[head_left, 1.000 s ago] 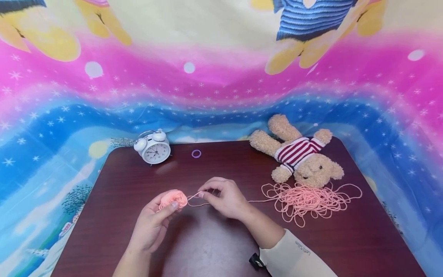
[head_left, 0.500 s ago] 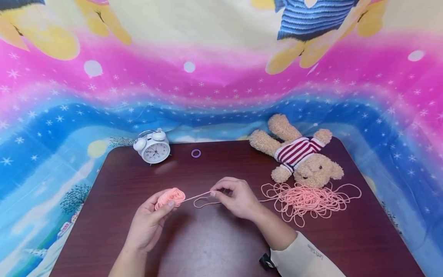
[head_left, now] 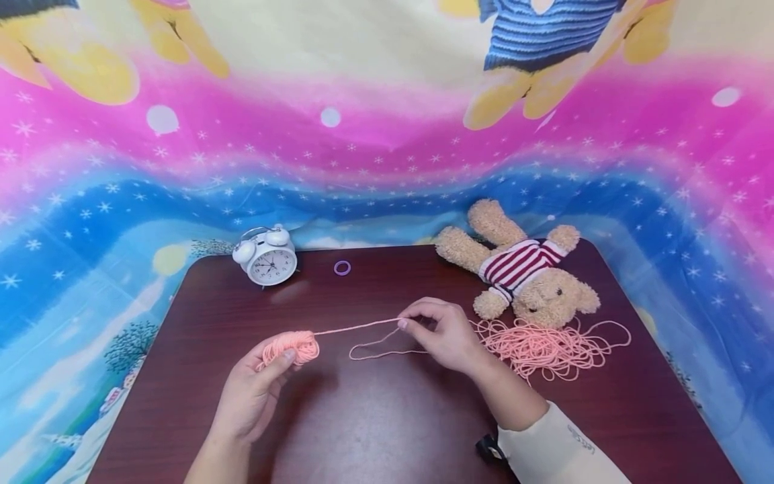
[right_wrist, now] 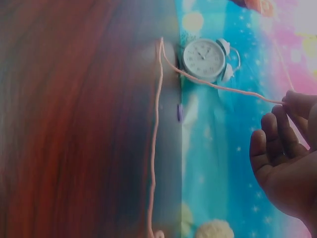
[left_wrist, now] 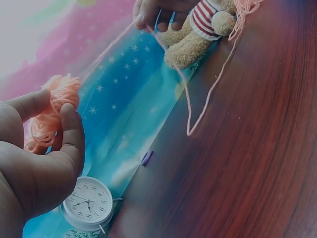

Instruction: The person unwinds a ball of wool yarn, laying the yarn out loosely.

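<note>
Your left hand point(head_left: 249, 386) grips the ball point(head_left: 292, 346) of peach yarn between thumb and fingers, holding it up over the left half of the table point(head_left: 387, 430). Your right hand point(head_left: 446, 339) pinches the strand point(head_left: 357, 327) with thumb and fingertips; in the right wrist view the other fingers stand away from it, lightly bent. What has just changed is the spread between your hands: a second ago the right one was close beside the ball with a short loop at its fingertips, and it has since drawn well off to the right while the left shifted slightly the other way. The strand now runs long and nearly straight from the top of the ball to your pinch, so the ball end looks tensioned, as a judgement, with no slack left there to lay. Past the pinch, the yarn drops into a slack loop point(head_left: 387, 354) and doubles back under your right hand towards the tangle point(head_left: 547, 349), which looks much as it did; the loose supply therefore seems to be feeding without a snag so far. Just behind the tangle lies the teddy point(head_left: 519, 267), its head against the yarn. Farther back, the purple ring point(head_left: 342, 261) and the clock point(head_left: 271, 265), standing upright, are where they were.
</note>
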Demonstrator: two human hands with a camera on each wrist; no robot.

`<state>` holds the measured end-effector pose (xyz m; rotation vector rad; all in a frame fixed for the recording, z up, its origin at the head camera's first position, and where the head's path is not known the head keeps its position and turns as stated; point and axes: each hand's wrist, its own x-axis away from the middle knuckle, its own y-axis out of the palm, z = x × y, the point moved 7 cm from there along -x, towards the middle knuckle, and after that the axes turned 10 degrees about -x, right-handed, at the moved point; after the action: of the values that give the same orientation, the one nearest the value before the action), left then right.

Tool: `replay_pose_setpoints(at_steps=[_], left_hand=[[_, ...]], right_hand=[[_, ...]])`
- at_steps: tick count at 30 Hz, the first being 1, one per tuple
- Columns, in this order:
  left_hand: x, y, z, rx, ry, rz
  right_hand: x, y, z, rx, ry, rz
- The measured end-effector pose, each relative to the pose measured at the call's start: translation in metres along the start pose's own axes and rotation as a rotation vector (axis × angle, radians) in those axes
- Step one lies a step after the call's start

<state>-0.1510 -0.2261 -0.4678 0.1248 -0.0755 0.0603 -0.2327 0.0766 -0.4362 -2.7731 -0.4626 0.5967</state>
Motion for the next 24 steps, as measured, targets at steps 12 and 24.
replay_pose_setpoints(at_steps=[12,24], left_hand=[[-0.002,-0.011,0.004,0.022,0.028,0.035],[0.000,-0.022,0.003,0.062,0.024,0.060]], right_hand=[[0.013,-0.042,0.012,0.076,0.048,0.026],[0.030,-0.085,0.018,0.143,0.094,0.094]])
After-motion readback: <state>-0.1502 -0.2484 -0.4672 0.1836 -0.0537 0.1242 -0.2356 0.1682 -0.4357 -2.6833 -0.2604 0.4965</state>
